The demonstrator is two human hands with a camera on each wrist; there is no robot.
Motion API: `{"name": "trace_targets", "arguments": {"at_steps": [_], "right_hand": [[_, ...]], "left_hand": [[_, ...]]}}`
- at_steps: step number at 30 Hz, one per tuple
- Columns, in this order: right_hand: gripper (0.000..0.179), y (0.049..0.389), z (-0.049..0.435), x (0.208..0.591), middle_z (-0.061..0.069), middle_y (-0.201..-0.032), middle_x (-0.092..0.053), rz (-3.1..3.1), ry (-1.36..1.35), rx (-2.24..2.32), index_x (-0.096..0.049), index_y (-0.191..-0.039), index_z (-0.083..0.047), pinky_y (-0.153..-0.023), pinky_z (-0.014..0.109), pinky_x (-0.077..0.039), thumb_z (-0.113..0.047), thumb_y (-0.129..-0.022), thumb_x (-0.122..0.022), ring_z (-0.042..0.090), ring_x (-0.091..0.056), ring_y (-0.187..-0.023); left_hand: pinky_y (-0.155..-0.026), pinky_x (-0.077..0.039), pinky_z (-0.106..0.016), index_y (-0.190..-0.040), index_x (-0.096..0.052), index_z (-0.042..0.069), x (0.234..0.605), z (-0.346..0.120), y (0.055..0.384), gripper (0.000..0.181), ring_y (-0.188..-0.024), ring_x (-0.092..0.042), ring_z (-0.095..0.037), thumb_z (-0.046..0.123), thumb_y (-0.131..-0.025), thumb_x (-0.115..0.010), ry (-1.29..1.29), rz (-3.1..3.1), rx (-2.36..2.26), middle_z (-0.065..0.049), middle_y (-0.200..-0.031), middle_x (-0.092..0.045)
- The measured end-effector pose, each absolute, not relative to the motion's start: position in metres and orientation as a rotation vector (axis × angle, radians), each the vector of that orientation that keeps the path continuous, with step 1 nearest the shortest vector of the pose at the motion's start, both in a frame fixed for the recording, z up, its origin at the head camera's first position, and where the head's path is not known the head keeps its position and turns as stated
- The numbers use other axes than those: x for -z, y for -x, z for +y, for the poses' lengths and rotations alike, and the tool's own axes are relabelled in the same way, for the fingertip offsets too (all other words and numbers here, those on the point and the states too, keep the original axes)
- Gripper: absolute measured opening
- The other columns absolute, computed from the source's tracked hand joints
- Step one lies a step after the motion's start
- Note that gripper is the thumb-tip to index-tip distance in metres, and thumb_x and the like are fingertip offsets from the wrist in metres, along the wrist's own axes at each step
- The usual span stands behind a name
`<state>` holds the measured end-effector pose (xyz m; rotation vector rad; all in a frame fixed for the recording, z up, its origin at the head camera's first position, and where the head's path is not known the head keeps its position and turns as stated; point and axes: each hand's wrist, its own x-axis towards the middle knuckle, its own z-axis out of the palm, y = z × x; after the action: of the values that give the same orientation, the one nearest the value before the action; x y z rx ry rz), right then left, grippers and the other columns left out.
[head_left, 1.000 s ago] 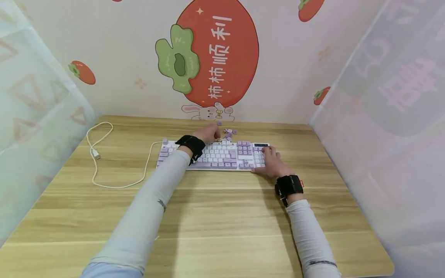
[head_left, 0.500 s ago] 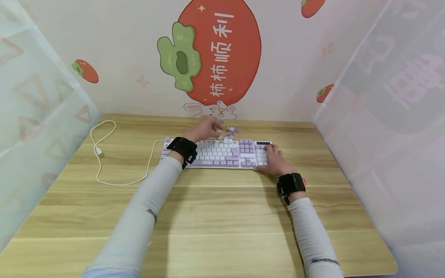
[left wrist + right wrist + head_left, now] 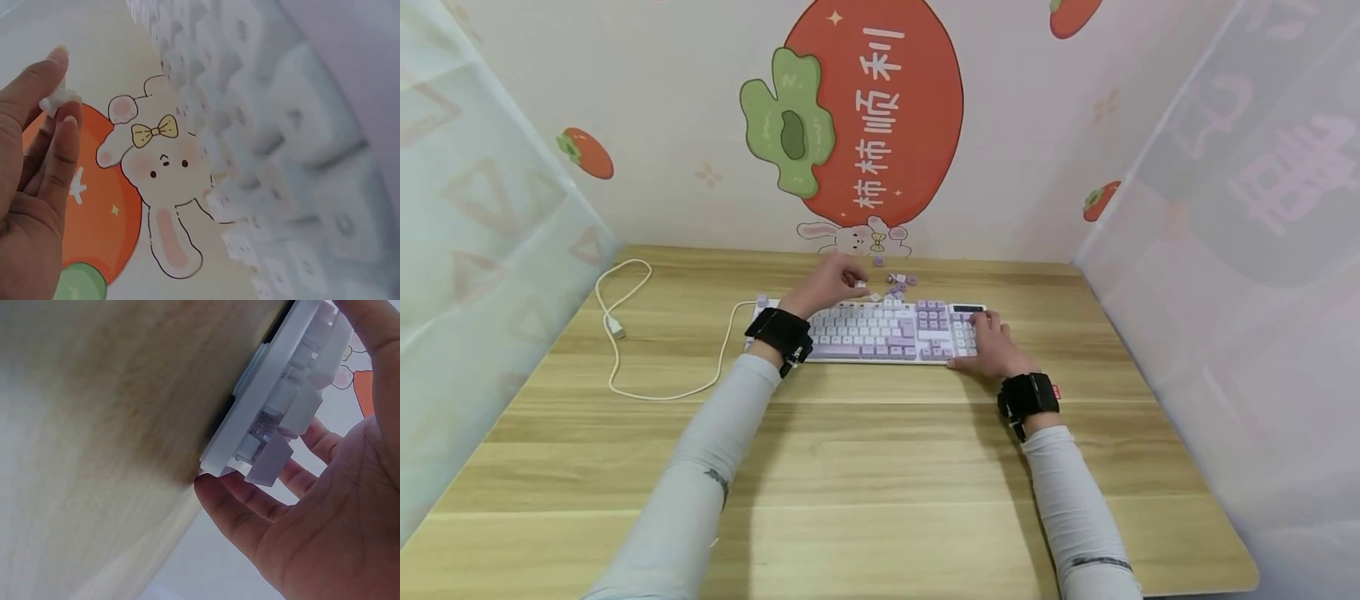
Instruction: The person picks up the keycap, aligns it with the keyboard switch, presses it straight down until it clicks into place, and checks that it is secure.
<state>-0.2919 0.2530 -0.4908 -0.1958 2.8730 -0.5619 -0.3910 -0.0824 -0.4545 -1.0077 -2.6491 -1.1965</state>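
Note:
A white and lilac keyboard (image 3: pixel 868 333) lies across the table. My left hand (image 3: pixel 823 287) hovers over its rear edge and pinches a small white keycap (image 3: pixel 55 100) between thumb and fingertips. At the keyboard's right end, my right hand (image 3: pixel 996 346) grips the number pad side. Its thumb is at the front corner and its fingers reach toward the back, as the right wrist view shows with the hand (image 3: pixel 331 500) around the keyboard's end (image 3: pixel 234 431). Behind the keyboard lie several loose lilac and white keycaps (image 3: pixel 897 291). My left forearm and hand hide the keyboard's left part.
A white cable (image 3: pixel 662 399) runs from the keyboard's rear left and loops to a USB plug (image 3: pixel 616 328) on the left side of the wooden table (image 3: pixel 880 467). A single lilac keycap (image 3: pixel 878 262) sits near the back wall (image 3: pixel 1015 167), which carries fruit and bunny drawings.
My left hand has lifted from the keyboard's rear edge and drawn back to the left, with a white keycap between its fingers. The right hand has kept its place on the keyboard.

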Motion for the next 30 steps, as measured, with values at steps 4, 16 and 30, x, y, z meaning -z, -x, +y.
{"name": "trace_targets", "arguments": {"at_steps": [4, 16, 30], "right_hand": [[0.097, 0.291, 0.252, 0.491, 0.029, -0.161, -0.010, 2.875, 0.192, 0.561, -0.026, -0.150, -0.003, -0.113, 0.062, -0.035, -0.047, -0.084, -0.081, 0.049, -0.028, -0.138], [0.098, 0.292, 0.253, 0.492, 0.032, -0.159, -0.011, 2.886, 0.216, 0.566, -0.026, -0.149, 0.000, -0.112, 0.063, -0.035, -0.047, -0.084, -0.081, 0.051, -0.028, -0.137], [0.097, 0.290, 0.253, 0.489, 0.031, -0.159, -0.010, 2.883, 0.214, 0.565, -0.025, -0.150, -0.001, -0.113, 0.063, -0.034, -0.046, -0.086, -0.080, 0.051, -0.027, -0.138]], "left_hand": [[-0.076, -0.048, -0.034, -0.105, -0.078, 0.000, 0.460, -0.102, 0.388, 0.018, -0.083, -0.059, -0.024, 0.011, -0.090, -0.078, 0.899, -2.671, 1.196, -0.012, -0.095, -0.069], [-0.087, -0.053, -0.049, -0.108, -0.074, -0.008, 0.475, -0.169, 0.384, 0.022, -0.094, -0.066, -0.034, 0.005, -0.090, -0.075, 0.554, -2.803, 1.142, -0.023, -0.106, -0.072], [-0.079, -0.056, -0.034, -0.100, -0.078, -0.002, 0.488, -0.190, 0.388, 0.024, -0.083, -0.072, -0.025, 0.017, -0.087, -0.082, 0.480, -2.830, 1.258, -0.018, -0.096, -0.076]]}}
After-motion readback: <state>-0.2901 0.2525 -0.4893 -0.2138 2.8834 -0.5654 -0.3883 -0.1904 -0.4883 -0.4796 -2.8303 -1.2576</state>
